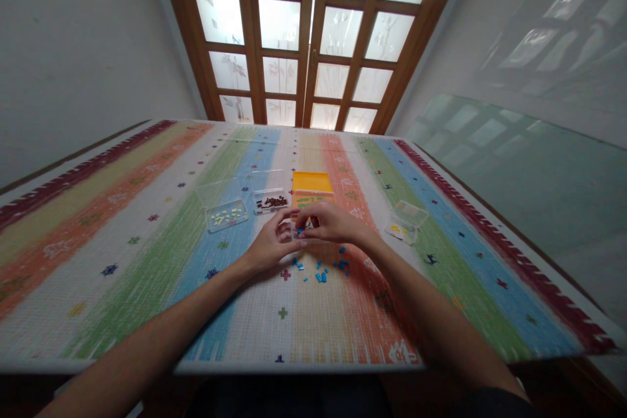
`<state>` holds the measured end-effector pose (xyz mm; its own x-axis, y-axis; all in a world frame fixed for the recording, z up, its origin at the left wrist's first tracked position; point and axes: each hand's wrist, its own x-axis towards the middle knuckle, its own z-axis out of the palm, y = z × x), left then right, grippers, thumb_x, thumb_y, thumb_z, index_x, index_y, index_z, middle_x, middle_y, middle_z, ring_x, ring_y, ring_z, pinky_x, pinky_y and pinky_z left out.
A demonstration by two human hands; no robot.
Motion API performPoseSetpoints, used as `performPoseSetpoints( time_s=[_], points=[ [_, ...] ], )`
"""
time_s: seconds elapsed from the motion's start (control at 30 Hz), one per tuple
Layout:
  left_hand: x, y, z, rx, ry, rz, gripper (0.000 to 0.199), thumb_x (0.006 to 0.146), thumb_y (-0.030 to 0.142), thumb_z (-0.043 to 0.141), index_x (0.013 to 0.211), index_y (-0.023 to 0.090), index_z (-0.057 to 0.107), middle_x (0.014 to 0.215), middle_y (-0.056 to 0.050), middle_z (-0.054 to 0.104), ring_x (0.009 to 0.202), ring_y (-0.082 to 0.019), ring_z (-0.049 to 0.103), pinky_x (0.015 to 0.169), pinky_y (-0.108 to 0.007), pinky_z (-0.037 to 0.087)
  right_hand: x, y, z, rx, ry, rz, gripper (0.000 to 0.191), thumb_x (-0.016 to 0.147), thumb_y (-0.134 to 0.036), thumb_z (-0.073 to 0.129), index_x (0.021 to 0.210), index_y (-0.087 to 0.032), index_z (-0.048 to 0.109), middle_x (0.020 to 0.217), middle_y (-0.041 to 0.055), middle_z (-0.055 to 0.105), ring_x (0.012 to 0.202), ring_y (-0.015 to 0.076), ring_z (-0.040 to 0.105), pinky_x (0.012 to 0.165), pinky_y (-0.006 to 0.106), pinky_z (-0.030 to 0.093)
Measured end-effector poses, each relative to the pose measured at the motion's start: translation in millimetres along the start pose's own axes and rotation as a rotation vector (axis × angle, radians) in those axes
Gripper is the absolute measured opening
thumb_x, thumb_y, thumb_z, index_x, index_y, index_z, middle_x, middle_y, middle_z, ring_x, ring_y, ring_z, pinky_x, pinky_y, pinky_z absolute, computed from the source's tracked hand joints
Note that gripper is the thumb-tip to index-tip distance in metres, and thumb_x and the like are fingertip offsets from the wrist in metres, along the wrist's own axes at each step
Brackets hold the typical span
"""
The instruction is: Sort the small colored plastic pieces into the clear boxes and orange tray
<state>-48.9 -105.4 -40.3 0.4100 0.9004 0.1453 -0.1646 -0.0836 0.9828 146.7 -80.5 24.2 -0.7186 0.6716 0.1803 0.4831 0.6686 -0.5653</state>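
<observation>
My left hand [274, 240] is curled around the side of a small clear plastic box [294, 231] at the middle of the table, its thumb along the near side. My right hand [327, 222] reaches over the same box from the right, thumb and fingers pinched at a small blue piece [300, 230]. The fingers hide most of the box. On the cloth just below my hands lie several loose blue pieces [321, 277], like tiny building bricks. Directly behind my hands stands an orange-yellow case [310, 181] with green pieces [308, 200] in its near part.
Behind my left hand stand an open clear box with dark red pieces [274, 202] and another with pale pieces [227, 215]. To the right sits an open clear box with yellow pieces [399, 229]. A striped cloth [147, 274] covers the table; glazed doors [306, 46] stand beyond.
</observation>
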Motion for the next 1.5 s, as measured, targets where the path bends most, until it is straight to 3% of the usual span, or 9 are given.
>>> performPoseSetpoints(
  time_s=[0.3,0.5,0.8,1.13,1.2,1.3,1.37,1.5],
  points=[
    [-2,1,-0.6,0.007,0.006,-0.028,0.067,0.068,0.019,0.087,0.128,0.020,0.057,0.139,-0.015,0.059,0.112,-0.025,0.067,0.100,-0.046,0.055,-13,13,-2,0.010,0.073,0.058,0.006,0.084,-0.016,0.075,0.089,-0.017,0.077,0.077,0.0005,0.072,0.066,0.0109,0.058,0.065,0.022,0.042],
    [-1,1,-0.7,0.020,0.008,-0.020,0.066,0.068,0.019,0.086,0.127,0.020,0.057,0.141,-0.015,0.058,0.114,-0.025,0.067,0.101,-0.045,0.055,-14,15,-6,-0.023,0.032,-0.017,0.006,0.085,-0.016,0.075,0.089,-0.019,0.078,0.092,0.0047,0.075,0.081,0.0149,0.066,0.076,0.026,0.048],
    [-1,4,-0.6,0.076,0.022,0.010,0.064,0.069,0.021,0.086,0.126,0.020,0.059,0.144,-0.015,0.057,0.110,-0.024,0.067,0.096,-0.042,0.057,-8,13,-6,-0.095,-0.017,-0.036,0.013,0.083,-0.011,0.076,0.092,-0.019,0.080,0.090,0.0038,0.069,0.079,0.0142,0.062,0.075,0.026,0.046],
    [-1,2,-1.0,0.026,0.014,-0.009,0.067,0.069,0.023,0.086,0.129,0.022,0.056,0.141,-0.014,0.059,0.116,-0.027,0.067,0.100,-0.046,0.056,-27,0,-17,-0.022,0.167,-0.061,0.013,0.093,-0.026,0.068,0.092,-0.016,0.077,0.076,0.0007,0.065,0.064,0.0107,0.054,0.064,0.024,0.041],
    [-1,3,-1.2,0.043,0.027,-0.014,0.067,0.070,0.024,0.086,0.129,0.021,0.056,0.141,-0.015,0.059,0.115,-0.027,0.068,0.101,-0.047,0.056,-33,-6,-15,0.005,0.113,-0.057,0.014,0.092,-0.027,0.068,0.090,-0.016,0.076,0.074,0.0001,0.067,0.061,0.0099,0.053,0.062,0.023,0.040],
    [-1,4,-1.5,0.065,0.051,-0.008,0.067,0.069,0.025,0.087,0.128,0.020,0.056,0.143,-0.016,0.057,0.113,-0.027,0.068,0.102,-0.048,0.055,-37,-16,-6,0.003,-0.068,-0.055,0.014,0.092,-0.021,0.065,0.097,-0.018,0.078,0.080,0.0019,0.073,0.067,0.0112,0.059,0.067,0.024,0.043],
    [-1,4,-1.7,0.065,0.059,-0.003,0.066,0.069,0.025,0.087,0.128,0.019,0.056,0.143,-0.016,0.058,0.114,-0.027,0.068,0.103,-0.048,0.055,-35,-22,2,-0.061,-0.170,-0.039,0.018,0.090,-0.015,0.065,0.099,-0.020,0.079,0.082,0.0029,0.076,0.069,0.0127,0.062,0.070,0.025,0.044],
    [1,3,-3.4,0.058,0.073,0.003,0.065,0.070,0.024,0.087,0.127,0.020,0.057,0.144,-0.016,0.057,0.115,-0.027,0.068,0.104,-0.047,0.055,-28,-29,17,-0.258,-0.248,-0.019,0.022,0.085,-0.009,0.065,0.093,-0.021,0.081,0.079,0.0045,0.076,0.069,0.0159,0.062,0.066,0.027,0.040]
  ],
)
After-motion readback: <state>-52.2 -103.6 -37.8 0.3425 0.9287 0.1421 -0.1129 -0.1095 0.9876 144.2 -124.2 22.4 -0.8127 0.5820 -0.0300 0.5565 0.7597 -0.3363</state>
